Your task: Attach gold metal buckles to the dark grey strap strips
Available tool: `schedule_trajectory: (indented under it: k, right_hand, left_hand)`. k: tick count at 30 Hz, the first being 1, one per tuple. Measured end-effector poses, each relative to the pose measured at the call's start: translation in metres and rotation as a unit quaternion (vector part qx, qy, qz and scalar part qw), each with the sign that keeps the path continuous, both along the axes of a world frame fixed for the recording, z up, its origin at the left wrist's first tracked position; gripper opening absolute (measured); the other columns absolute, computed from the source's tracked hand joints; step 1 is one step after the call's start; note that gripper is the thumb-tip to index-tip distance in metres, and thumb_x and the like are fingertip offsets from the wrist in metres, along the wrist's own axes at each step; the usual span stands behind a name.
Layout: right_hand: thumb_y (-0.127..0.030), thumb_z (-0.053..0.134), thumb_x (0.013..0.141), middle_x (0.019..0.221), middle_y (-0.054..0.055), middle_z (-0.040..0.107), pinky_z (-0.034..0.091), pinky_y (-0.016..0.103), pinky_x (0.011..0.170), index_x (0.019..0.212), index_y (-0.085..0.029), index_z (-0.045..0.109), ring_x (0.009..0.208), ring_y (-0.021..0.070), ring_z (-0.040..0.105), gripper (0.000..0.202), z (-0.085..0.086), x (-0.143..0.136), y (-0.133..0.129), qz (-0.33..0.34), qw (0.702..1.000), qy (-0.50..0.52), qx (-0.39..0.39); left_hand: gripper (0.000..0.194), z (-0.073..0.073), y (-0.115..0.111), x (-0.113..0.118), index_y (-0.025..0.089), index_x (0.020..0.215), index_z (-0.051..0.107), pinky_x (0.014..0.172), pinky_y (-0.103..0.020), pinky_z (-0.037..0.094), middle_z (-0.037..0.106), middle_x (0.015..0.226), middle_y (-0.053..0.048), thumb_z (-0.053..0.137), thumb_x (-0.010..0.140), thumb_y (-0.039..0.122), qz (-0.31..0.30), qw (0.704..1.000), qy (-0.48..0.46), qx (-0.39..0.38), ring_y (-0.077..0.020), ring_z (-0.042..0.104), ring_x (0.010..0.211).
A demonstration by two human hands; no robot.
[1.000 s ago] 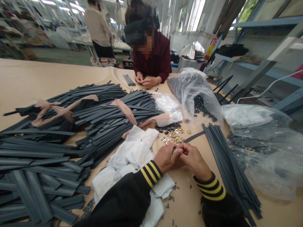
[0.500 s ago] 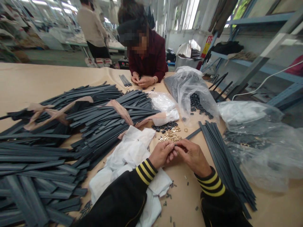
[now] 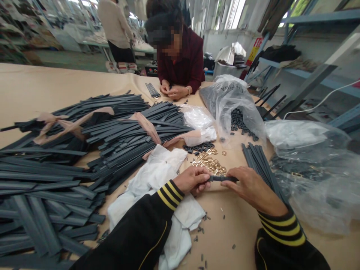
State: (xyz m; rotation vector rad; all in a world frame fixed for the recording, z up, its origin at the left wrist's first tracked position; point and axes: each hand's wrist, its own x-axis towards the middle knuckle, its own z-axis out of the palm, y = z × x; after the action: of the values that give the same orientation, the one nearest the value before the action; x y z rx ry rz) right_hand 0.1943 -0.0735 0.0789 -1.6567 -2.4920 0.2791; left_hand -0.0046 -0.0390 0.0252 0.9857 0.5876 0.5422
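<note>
- While both hands work over the tabletop (image 3: 33,86), a short dark strap (image 3: 222,179) lies level between them, just above the brown surface.
- Left hand (image 3: 192,180) is closed on the strap's left end, fingers pinched around it.
- Right hand (image 3: 250,187) grips the right end, thumb on top; a longer run of strap seems to pass under this hand toward the strap bundle (image 3: 260,165) on the right, though the join is hidden.
- Gold buckles (image 3: 209,162) lie in a loose heap just beyond the hands, with dark loops (image 3: 198,147) a little farther on.
- White cloth (image 3: 157,180) lies crumpled under the left forearm.
- Big piles of straps (image 3: 84,150), some tied with beige bands, cover the left half of the tabletop.
- Clear bags (image 3: 233,101) sit to the right, one spilling dark loops.
- Small dark bits (image 3: 201,228) are scattered near the sleeves.
- Across the tabletop, another person's hands (image 3: 171,91) rest together beside a few straps.
</note>
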Motion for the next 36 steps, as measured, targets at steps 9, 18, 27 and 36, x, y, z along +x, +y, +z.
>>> schedule_trajectory:
  k: [9,18,27,36]
  right_hand:
    - [-0.030,0.047,0.079,0.054,0.001,0.057,0.030,0.023,0.046,0.066,-0.019,0.050,0.048,0.0127,0.052,0.017,-0.001,-0.013,-0.012,-0.025,0.992,0.052,-0.115]
    - [-0.024,0.036,0.084,0.059,-0.001,0.058,0.037,0.022,0.051,0.069,-0.019,0.047,0.047,0.0100,0.053,0.019,-0.009,-0.023,-0.010,-0.018,0.968,0.155,-0.196]
    - [-0.020,0.042,0.079,0.054,-0.003,0.051,0.032,0.022,0.052,0.057,-0.017,0.048,0.052,0.0096,0.045,0.023,-0.012,-0.022,-0.001,-0.008,0.963,0.189,-0.192]
    - [-0.030,0.034,0.084,0.053,-0.003,0.051,0.034,0.021,0.047,0.068,-0.017,0.048,0.046,0.0093,0.046,0.025,-0.025,-0.021,-0.002,-0.021,0.905,0.281,-0.319]
  left_hand:
    - [0.028,0.000,-0.006,0.007,0.014,0.077,0.046,0.033,-0.013,0.025,0.048,0.056,0.005,0.049,0.075,0.041,0.004,0.990,0.090,0.110,-0.0019,0.036,0.038]
    - [0.024,0.000,-0.007,0.009,0.013,0.078,0.046,0.037,-0.016,0.024,0.045,0.052,0.006,0.043,0.079,0.037,0.001,0.970,0.136,0.203,-0.0032,0.032,0.038]
    - [0.011,0.000,-0.007,0.008,0.014,0.076,0.049,0.053,-0.020,0.033,0.046,0.058,0.004,0.042,0.078,0.022,0.039,0.891,0.256,0.372,-0.0081,0.040,0.055]
    - [0.010,0.002,-0.008,0.006,0.015,0.077,0.049,0.058,-0.020,0.036,0.051,0.065,0.002,0.041,0.079,0.021,0.024,0.868,0.280,0.410,-0.0100,0.045,0.062]
